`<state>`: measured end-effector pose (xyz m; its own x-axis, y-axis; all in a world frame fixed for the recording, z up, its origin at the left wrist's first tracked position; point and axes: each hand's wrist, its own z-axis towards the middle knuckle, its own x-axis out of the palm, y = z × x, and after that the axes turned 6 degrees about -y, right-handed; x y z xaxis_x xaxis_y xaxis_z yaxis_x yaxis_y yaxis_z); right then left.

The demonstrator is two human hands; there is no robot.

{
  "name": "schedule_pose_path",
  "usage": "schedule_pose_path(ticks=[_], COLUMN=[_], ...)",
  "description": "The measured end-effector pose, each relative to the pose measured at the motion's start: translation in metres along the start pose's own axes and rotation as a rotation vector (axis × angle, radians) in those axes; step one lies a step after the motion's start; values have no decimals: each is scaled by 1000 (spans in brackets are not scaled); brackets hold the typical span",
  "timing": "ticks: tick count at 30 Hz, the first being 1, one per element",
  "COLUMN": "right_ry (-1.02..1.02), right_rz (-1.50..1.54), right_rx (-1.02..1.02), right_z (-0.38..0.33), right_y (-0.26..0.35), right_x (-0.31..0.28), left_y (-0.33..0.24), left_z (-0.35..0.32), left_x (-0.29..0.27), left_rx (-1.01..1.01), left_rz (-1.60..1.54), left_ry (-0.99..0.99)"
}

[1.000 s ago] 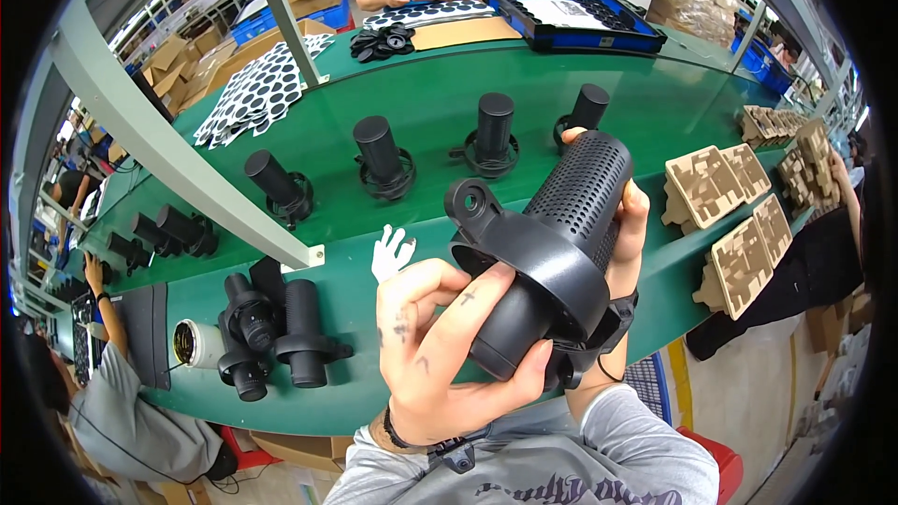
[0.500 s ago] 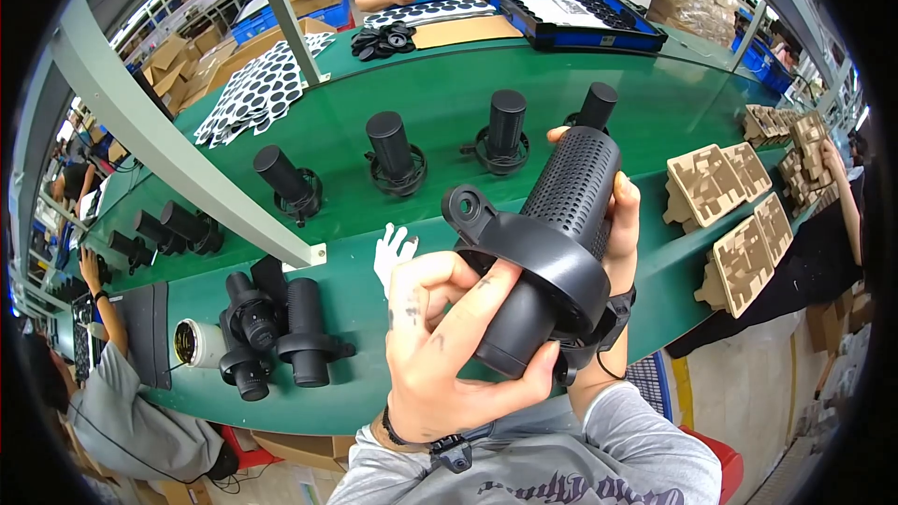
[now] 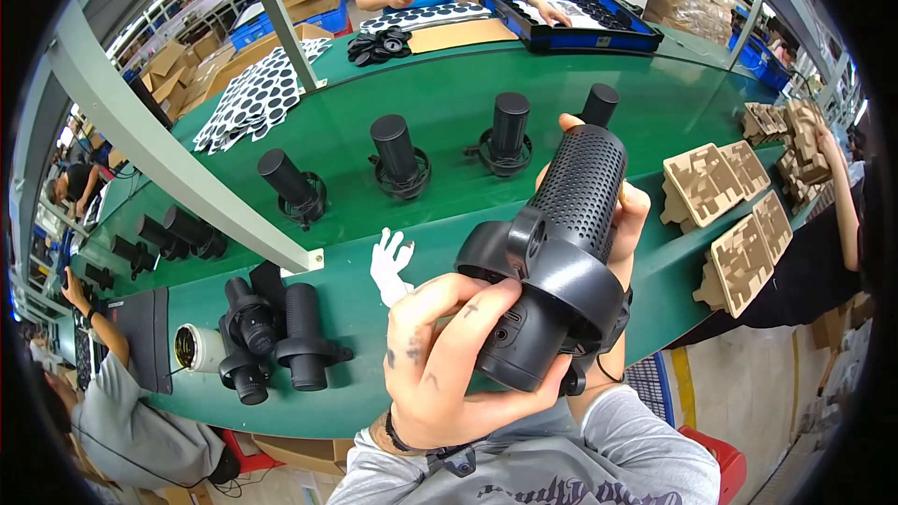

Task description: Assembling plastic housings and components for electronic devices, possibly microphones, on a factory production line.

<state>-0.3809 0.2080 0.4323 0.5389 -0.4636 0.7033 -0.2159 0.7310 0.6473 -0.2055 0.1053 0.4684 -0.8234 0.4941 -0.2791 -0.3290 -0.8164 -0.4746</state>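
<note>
A black microphone [image 3: 582, 187] with a perforated grille is tilted in front of me, its grille end up and away. Around its lower body sits a wide black mount ring [image 3: 587, 295] with a round-holed lug. My left hand [image 3: 435, 355] grips the smooth lower end, with its fingertips just below the lug and its thumb beneath. Small ports show on that end. My right hand [image 3: 632, 215] is wrapped round the grille from behind and the right; most of its fingers are hidden. A white glove [image 3: 388, 262] lies on the bench beside my left hand.
More ring-mounted microphones [image 3: 399, 154] stand along the green belt. Several lie at left by a white tub [image 3: 198, 346]. Moulded pulp trays [image 3: 702, 187] sit right. A grey post [image 3: 187, 150] crosses at left. Co-workers are opposite and on both sides; a blue tray [image 3: 599, 37] is far off.
The microphone has turned about its length: its lug has moved right and the ports now show. The co-worker opposite has stretched an arm into the blue tray.
</note>
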Motion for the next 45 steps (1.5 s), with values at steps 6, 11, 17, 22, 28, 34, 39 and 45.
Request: schedule_pose_path(ticks=[6, 11, 17, 22, 28, 34, 39, 45], right_ry=[0, 6, 43, 124, 133, 180, 191, 112], right_rz=[-70, -93, 10, -87, -22, -35, -60, 191], right_rx=[-7, -7, -80, -71, -106, -76, -43, -127], right_z=[1, 4, 9, 9, 6, 6, 5, 6], right_y=[1, -6, -15, -14, -18, -16, -13, -10], right_x=[-2, -1, -7, -5, -6, -14, -13, -14], left_y=[2, 3, 3, -5, -10, -9, -6, -6], left_z=[0, -1, 0, -5, -5, -11, -9, -8], left_x=[3, 2, -2, -8, -9, -5, -10, 3], left_rx=[-81, -71, -35, 61, 131, 367, 434, -29], left_rz=[-163, -78, -19, 5, 47, 69, 9, -178], left_ry=[62, 51, -34, 82, 67, 72, 136, -132])
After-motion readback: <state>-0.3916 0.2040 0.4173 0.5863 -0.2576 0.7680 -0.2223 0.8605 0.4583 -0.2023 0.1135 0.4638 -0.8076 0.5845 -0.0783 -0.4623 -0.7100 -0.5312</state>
